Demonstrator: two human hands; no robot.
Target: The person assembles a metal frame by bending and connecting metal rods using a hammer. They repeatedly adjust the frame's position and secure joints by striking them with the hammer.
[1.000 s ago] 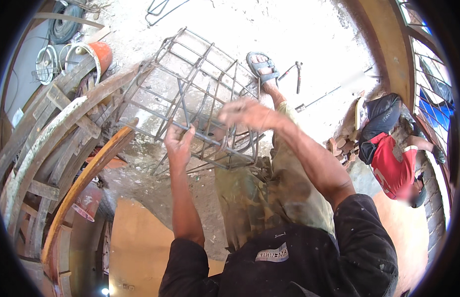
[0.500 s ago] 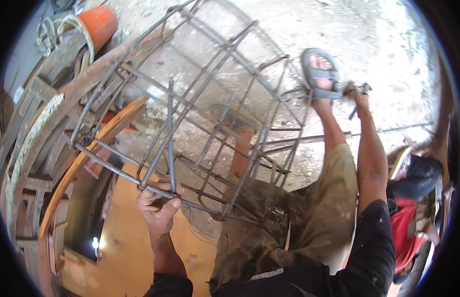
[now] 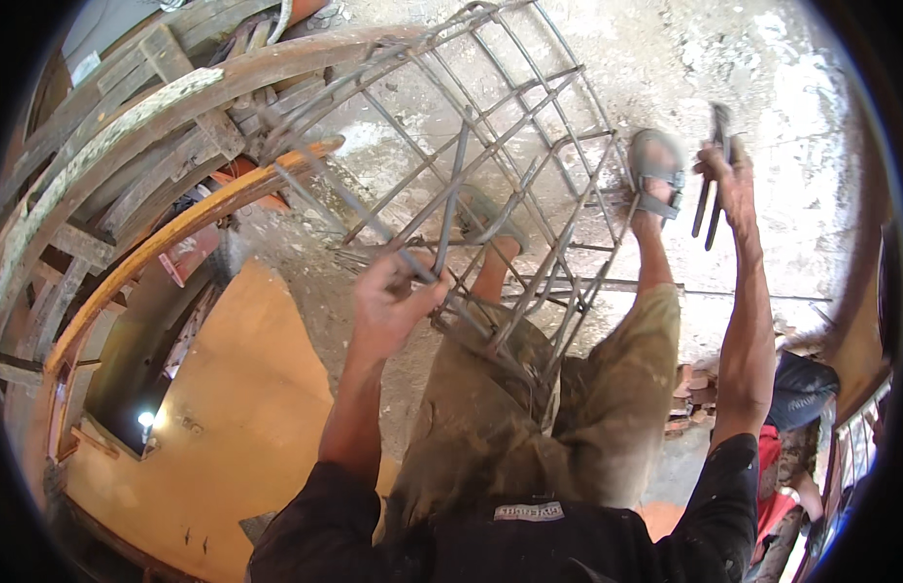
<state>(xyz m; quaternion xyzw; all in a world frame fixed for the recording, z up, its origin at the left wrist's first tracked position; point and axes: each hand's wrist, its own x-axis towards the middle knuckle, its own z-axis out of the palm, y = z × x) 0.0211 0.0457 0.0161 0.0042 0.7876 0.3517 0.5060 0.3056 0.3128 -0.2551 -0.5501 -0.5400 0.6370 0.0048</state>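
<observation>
A cage of thin steel reinforcing bars [image 3: 449, 204], tied into a grid, stands tilted in front of my legs. My left hand [image 3: 391, 306] is closed round a bar at its near left corner, with the thumb pressed along the steel. The cage's near right end reaches down between my knees. To the right of the cage, my right hand [image 3: 731, 185] is wrapped round dark metal pincers [image 3: 702, 212]. Their jaws stick up past the fingers and their two handles hang below. This hand is apart from the cage, beside my sandalled right foot [image 3: 655, 170].
Curved wooden frames [image 3: 102, 165] fill the left side, with a bowed orange-brown strip [image 3: 194, 228] near the cage. A yellowish board [image 3: 247, 360] lies at lower left. Thin rods [image 3: 752, 294] cross the dusty floor. Bricks [image 3: 692, 398] and a dark bag [image 3: 801, 389] are at right.
My left hand and the cage have shifted rightward and up in the picture, and the cage has turned. My right hand has moved right, off the sandal's edge, with the pincers now showing plainly.
</observation>
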